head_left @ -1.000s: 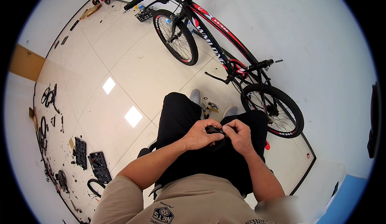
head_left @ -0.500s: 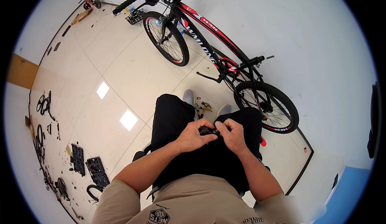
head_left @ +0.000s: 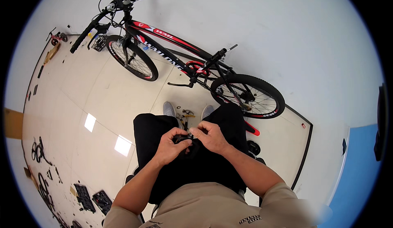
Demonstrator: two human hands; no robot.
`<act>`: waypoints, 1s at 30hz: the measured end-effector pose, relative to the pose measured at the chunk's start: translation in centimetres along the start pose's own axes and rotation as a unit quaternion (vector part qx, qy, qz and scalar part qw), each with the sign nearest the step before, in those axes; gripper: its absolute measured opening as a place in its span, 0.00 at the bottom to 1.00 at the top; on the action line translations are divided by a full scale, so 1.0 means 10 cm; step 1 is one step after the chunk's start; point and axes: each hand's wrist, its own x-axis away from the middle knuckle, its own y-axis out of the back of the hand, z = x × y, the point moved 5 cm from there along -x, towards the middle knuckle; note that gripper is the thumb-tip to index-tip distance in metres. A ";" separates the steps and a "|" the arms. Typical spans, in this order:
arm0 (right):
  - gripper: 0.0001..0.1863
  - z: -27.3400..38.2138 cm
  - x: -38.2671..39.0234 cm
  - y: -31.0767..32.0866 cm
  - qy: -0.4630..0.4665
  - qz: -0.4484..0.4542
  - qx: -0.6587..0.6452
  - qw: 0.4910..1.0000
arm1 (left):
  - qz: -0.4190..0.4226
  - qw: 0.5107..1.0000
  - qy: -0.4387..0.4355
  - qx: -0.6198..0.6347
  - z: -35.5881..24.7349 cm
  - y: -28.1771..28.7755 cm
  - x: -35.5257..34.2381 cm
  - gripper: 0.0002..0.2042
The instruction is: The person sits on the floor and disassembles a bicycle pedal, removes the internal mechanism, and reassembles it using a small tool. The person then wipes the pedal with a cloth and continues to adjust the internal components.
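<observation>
I sit with black trousers over my knees, and both hands meet above my lap. My left hand [head_left: 172, 146] and my right hand [head_left: 208, 136] together pinch a small dark part [head_left: 183, 139] between their fingertips; its shape is too small to make out. Just past my shoes, small metal bits and a tool [head_left: 186, 114] lie on the tiled floor. A black and red bicycle [head_left: 184, 60] without a saddle stands against the white wall in front of me.
Black bicycle parts and pedals [head_left: 94, 197] are spread along the floor at my lower left. A small red scooter-like toy [head_left: 57, 36] lies far left by the wall. A red item [head_left: 251, 128] and a black round piece [head_left: 254, 147] lie by my right leg.
The view has tilted, so the bicycle sits lower and more central in the picture. My hands stay together on the small part, with only slight finger shifts.
</observation>
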 end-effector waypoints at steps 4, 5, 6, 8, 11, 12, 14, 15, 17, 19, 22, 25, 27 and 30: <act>0.10 0.04 0.01 -0.05 0.038 0.010 -0.076 0.996 | 0.008 1.000 0.011 0.014 0.00 0.02 0.00 0.10; 0.09 0.03 0.01 -0.05 0.039 0.020 -0.075 0.996 | 0.012 1.000 0.010 0.008 -0.01 0.02 0.00 0.10; 0.10 0.03 0.01 -0.03 0.031 0.021 -0.057 0.998 | 0.011 1.000 0.012 0.009 -0.01 0.01 0.01 0.10; 0.11 0.03 0.01 -0.01 0.013 0.026 -0.020 0.999 | 0.008 1.000 0.015 0.012 -0.02 0.00 0.01 0.10; 0.11 0.02 0.01 -0.03 -0.005 0.026 -0.005 1.000 | 0.011 1.000 0.015 0.012 -0.03 0.00 0.02 0.10; 0.11 0.02 0.01 -0.03 -0.006 0.023 -0.009 1.000 | 0.012 1.000 0.011 0.007 -0.03 0.00 0.02 0.10; 0.11 0.01 0.01 -0.05 -0.007 0.017 -0.018 1.000 | 0.012 1.000 0.005 -0.003 -0.04 0.00 0.02 0.10; 0.11 0.01 0.01 -0.05 0.000 0.016 -0.014 1.000 | 0.006 1.000 0.000 -0.018 -0.03 0.00 0.02 0.10; 0.10 0.00 0.01 -0.05 0.015 0.017 -0.008 1.000 | -0.006 0.999 -0.010 -0.050 -0.02 0.00 0.03 0.11; 0.11 0.01 0.02 -0.06 0.009 0.021 0.003 1.000 | -0.045 0.971 -0.106 -0.212 -0.10 0.01 0.08 0.12; 0.10 -0.01 0.02 -0.08 0.024 0.011 0.012 1.000 | -0.083 0.924 -0.177 -0.328 -0.15 -0.04 0.15 0.14; 0.09 -0.02 0.03 -0.09 0.041 -0.007 0.015 0.999 | -0.094 0.909 -0.203 -0.351 -0.18 -0.08 0.17 0.14; 0.10 -0.01 0.04 -0.09 0.045 -0.020 0.010 0.999 | -0.098 0.899 -0.227 -0.361 -0.20 -0.09 0.18 0.14; 0.11 0.01 0.05 -0.10 0.051 -0.036 0.002 0.998 | -0.106 0.881 -0.262 -0.380 -0.18 -0.10 0.18 0.14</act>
